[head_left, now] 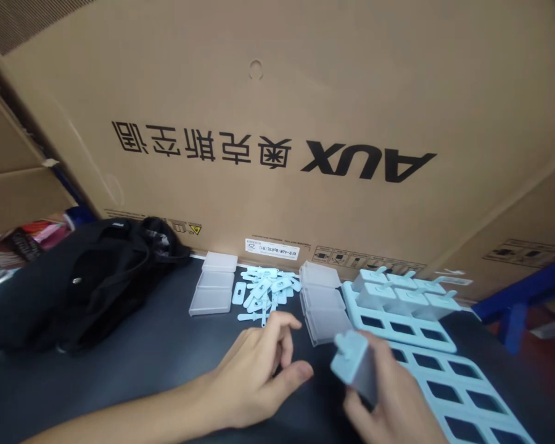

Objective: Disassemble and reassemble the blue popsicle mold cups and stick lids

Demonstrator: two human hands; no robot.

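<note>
My right hand (393,394) grips an ice pop mould (351,364) with a light blue stick lid on top and a frosted body, tilted above the dark table. Beside it, my left hand (259,373) holds nothing; its fingers are half bent and the thumb is apart. A loose pile of light blue stick lids (268,290) lies just beyond the left hand. Frosted mould cups (324,308) lie in a row right of the pile. More frosted cups (213,287) lie on its left. Several lidded moulds (411,299) stand in the far blue tray (351,302).
A second blue tray (465,394) with rectangular openings lies at the near right. A black bag (97,277) rests on the table's (166,351) left. A large cardboard box (277,203) walls off the back. Blue metal beams (513,308) show at the right.
</note>
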